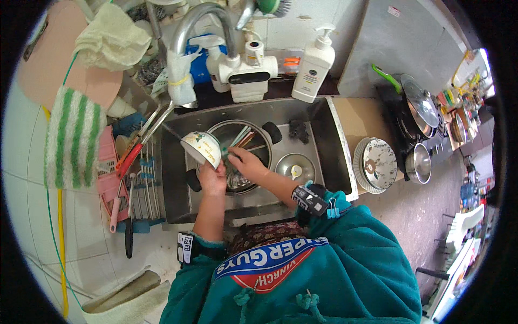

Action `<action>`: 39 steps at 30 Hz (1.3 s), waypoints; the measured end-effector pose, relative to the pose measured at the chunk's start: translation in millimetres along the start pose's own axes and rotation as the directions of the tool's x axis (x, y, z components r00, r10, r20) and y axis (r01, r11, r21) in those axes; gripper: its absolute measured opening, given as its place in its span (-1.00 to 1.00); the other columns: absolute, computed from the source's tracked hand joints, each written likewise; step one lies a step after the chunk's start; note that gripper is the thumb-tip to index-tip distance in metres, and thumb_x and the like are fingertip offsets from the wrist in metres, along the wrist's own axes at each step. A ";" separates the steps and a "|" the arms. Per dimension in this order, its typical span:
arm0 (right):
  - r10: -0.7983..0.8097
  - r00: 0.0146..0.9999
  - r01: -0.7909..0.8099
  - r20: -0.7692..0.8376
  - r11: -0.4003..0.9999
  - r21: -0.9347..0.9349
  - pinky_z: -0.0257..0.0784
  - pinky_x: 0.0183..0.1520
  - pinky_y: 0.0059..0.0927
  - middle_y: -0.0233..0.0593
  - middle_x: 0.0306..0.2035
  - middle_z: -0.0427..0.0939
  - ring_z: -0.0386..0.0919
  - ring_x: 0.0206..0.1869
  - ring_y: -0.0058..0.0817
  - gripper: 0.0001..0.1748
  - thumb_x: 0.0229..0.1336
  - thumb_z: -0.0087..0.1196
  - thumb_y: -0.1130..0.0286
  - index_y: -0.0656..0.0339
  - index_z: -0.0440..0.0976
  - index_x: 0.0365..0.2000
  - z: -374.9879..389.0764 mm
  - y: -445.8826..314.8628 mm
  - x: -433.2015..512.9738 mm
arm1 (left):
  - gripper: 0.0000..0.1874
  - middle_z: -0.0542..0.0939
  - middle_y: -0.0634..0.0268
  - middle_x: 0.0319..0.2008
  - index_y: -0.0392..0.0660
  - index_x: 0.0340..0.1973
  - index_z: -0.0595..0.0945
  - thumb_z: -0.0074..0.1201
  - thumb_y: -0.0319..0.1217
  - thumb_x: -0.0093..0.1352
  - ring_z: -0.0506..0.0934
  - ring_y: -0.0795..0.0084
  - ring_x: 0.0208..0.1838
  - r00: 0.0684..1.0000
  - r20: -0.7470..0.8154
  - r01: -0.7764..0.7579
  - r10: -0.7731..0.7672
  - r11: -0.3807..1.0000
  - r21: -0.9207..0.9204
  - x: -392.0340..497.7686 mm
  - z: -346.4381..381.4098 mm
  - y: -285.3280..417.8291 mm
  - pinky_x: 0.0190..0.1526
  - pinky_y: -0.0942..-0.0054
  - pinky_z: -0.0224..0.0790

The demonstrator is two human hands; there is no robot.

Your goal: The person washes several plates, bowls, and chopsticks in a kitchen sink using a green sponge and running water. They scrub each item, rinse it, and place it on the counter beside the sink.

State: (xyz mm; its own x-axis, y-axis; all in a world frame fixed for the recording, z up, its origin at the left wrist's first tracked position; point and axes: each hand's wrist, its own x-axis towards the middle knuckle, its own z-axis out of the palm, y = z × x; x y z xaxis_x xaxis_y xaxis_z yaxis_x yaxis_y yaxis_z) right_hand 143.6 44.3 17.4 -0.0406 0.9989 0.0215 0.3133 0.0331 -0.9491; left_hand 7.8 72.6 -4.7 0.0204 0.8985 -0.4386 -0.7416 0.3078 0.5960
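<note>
My left hand [213,178] grips a white bowl [201,149] with a green rim and gold lettering, tilted on its side over the sink. My right hand [247,163] reaches close to the bowl's open side. A small blurred green thing [225,151], perhaps a scrubber, shows at its fingertips; whether the fingers are closed on it is unclear. Under both hands, a pot [238,122] with black handles stands in the steel sink [259,210]. Chopsticks [245,137] and metal utensils lie in the pot. Right of it sits a metal bowl [282,165] with a white spoon [296,171].
A dark scouring pad [298,131] lies in the sink's far right corner. Behind stand a faucet [204,10] and a pump bottle [313,67]. Stacked plates [379,164] and a steel pot [418,163] are on the right. Tongs with red grips [131,160] lean at the left.
</note>
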 end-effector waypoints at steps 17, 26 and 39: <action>0.140 0.629 -0.481 -0.765 0.843 -0.241 0.32 -0.01 0.00 0.26 -0.13 0.41 0.43 -0.07 0.13 -0.50 0.00 -0.22 0.63 0.16 0.23 0.03 -223.3 16.6 -143.7 | -0.32 0.28 0.03 0.20 -0.13 0.20 0.29 0.19 -0.34 0.18 0.22 0.06 0.27 0.739 0.620 -0.666 -0.265 -0.145 0.732 -30.3 -1.3 -4.1 0.26 0.22 0.04; 0.240 0.412 -0.626 -0.879 0.775 -0.081 0.50 -0.34 -0.21 0.08 -0.23 0.49 0.53 -0.26 -0.08 -0.67 0.01 -0.13 0.44 0.34 0.39 -0.17 -335.8 113.9 -284.5 | -0.16 0.17 0.00 0.28 0.01 0.24 0.24 0.26 -0.14 0.09 0.14 -0.03 0.32 0.771 0.564 -0.634 -0.296 -0.448 0.630 -24.8 -8.2 -15.4 0.26 0.09 0.04; -0.201 0.795 -0.330 -0.572 0.648 -0.686 0.31 0.03 -0.25 -0.04 -0.19 0.51 0.41 -0.03 -0.10 -0.73 0.04 -0.04 0.50 0.28 0.48 -0.20 -252.4 20.7 -154.6 | -0.42 0.44 0.03 0.01 -0.16 0.21 0.26 -0.08 -0.13 0.37 0.45 0.06 0.00 0.817 0.527 -0.576 -0.234 -0.288 0.765 20.6 -25.9 -4.8 -0.04 0.21 0.34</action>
State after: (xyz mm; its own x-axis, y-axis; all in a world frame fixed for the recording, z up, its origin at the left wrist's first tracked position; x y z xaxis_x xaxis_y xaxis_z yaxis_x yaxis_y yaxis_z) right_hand 395.8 -101.4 73.7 0.4476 0.8059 0.3875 0.8675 -0.2863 -0.4067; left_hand -5.6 81.5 -33.9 0.5435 0.8271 -0.1430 0.7148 -0.3667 0.5956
